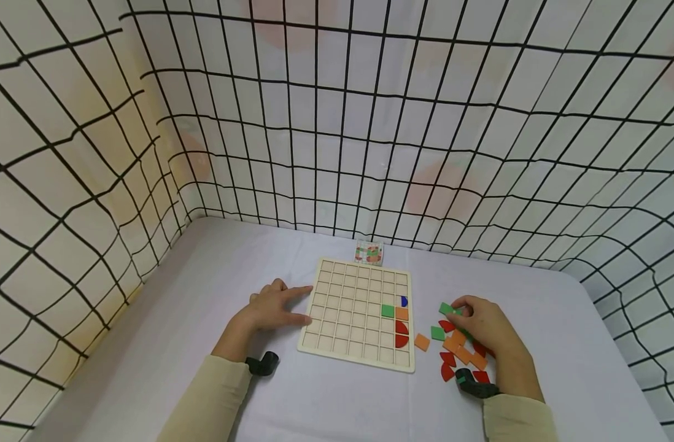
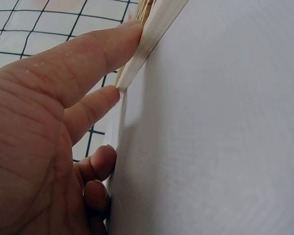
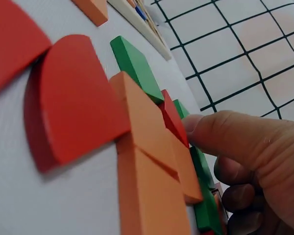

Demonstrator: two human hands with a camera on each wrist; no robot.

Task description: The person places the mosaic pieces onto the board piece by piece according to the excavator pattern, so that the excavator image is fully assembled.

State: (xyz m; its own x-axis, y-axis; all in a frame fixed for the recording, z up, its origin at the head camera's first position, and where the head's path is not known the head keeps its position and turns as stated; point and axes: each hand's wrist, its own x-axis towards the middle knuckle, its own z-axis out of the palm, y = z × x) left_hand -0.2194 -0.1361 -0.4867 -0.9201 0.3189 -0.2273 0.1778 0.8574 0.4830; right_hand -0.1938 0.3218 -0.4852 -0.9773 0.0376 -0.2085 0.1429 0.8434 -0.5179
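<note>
The wooden grid board [image 1: 342,307] lies flat in the middle of the table. My left hand [image 1: 267,307] rests at its left edge, with thumb and index finger stretched against the side; in the left wrist view both fingertips touch the wooden edge [image 2: 149,41]. To the right of the board, my right hand [image 1: 483,322] pinches a green square tile [image 1: 446,309] at the far end of a loose pile. The right wrist view shows the thumb [image 3: 225,129] against green; the index fingertip is hidden there. Orange tiles [image 1: 463,354] and red quarter-round pieces [image 1: 447,372] lie nearby.
On the board's right side sit a green tile [image 1: 388,310], an orange tile [image 1: 402,314], red pieces [image 1: 401,341] and a blue piece [image 1: 404,301]. A small patterned card [image 1: 369,252] lies behind the board. Black-gridded white cloth [image 1: 337,153] rises behind the table.
</note>
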